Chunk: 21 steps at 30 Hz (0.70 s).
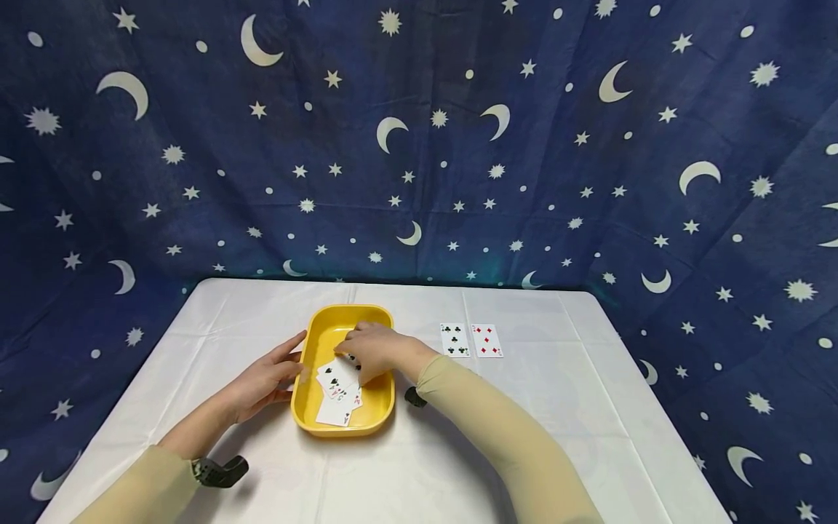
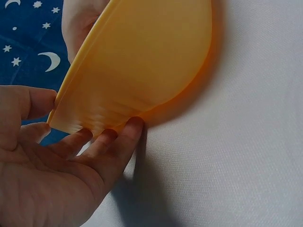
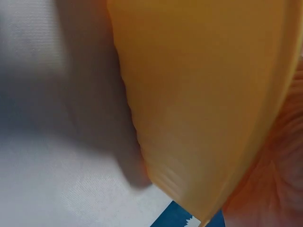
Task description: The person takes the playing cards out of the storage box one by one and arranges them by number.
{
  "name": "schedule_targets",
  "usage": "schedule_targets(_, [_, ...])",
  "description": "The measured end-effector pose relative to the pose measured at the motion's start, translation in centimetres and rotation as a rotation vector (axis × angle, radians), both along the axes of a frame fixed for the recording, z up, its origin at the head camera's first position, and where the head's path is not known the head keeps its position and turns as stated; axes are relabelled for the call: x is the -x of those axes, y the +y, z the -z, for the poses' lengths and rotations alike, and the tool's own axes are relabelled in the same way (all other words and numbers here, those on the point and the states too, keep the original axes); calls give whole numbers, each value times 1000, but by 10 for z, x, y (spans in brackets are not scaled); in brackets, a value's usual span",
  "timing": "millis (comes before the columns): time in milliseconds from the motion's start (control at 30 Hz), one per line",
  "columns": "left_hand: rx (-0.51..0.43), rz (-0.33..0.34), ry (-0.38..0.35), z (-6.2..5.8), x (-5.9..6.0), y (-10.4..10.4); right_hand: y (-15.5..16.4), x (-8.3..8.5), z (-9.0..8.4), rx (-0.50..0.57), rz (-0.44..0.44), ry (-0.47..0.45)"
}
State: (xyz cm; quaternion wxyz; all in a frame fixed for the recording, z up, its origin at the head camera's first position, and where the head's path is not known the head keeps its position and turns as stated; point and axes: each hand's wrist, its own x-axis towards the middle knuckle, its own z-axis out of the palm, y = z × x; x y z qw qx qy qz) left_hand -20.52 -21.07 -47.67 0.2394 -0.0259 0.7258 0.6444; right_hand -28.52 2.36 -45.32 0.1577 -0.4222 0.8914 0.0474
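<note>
Several playing cards (image 1: 337,378) are spread in the yellow tray (image 1: 376,412), held at one side by the left grip (image 1: 265,382); whether one is pinched by the right grip (image 1: 374,350) cannot be told. Each is best lifted singly, edge first.

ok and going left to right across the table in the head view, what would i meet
Bare left hand, yellow rounded-rectangular tray, white card with black clubs, white card with red diamonds.
</note>
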Motion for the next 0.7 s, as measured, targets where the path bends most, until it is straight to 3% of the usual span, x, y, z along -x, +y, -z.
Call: schedule_targets(700, [-2,12,16,-1,1,-1,-4,-12,4,-33,77,55])
